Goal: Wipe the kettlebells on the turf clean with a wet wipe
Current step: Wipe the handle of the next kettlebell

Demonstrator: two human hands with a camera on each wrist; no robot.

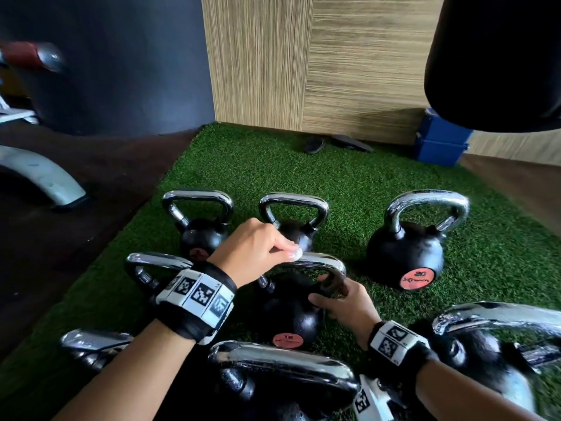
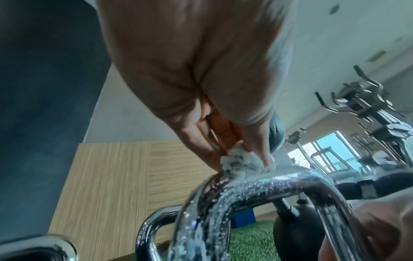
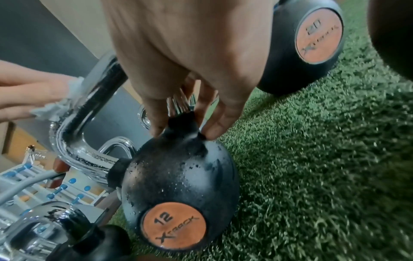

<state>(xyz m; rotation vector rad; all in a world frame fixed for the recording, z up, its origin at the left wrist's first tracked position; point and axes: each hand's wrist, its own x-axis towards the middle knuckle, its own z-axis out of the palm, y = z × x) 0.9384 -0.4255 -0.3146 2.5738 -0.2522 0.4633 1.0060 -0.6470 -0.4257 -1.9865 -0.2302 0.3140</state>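
Note:
A black 12 kg kettlebell [image 1: 288, 317] with an orange label stands mid-turf, wet with droplets [image 3: 178, 176]. My left hand [image 1: 288, 250] pinches a crumpled white wet wipe [image 1: 296, 253] and presses it on top of the kettlebell's chrome handle [image 1: 321, 262]. In the left wrist view the wipe [image 2: 241, 162] sits at the fingertips on the beaded handle [image 2: 257, 190]. My right hand [image 1: 326, 294] grips the right foot of that handle where it joins the ball, with the fingers [image 3: 214, 127] curled round it. The wipe [image 3: 60, 104] also shows at the left in the right wrist view.
Several more kettlebells stand on the green turf [image 1: 364, 177]: a 20 kg one [image 1: 406, 256] to the right, two behind [image 1: 203, 238] [image 1: 296, 232], others close in front [image 1: 273, 375]. A black punching bag [image 1: 498, 56] hangs top right above a blue box [image 1: 440, 144]. A bench leg [image 1: 45, 177] lies left.

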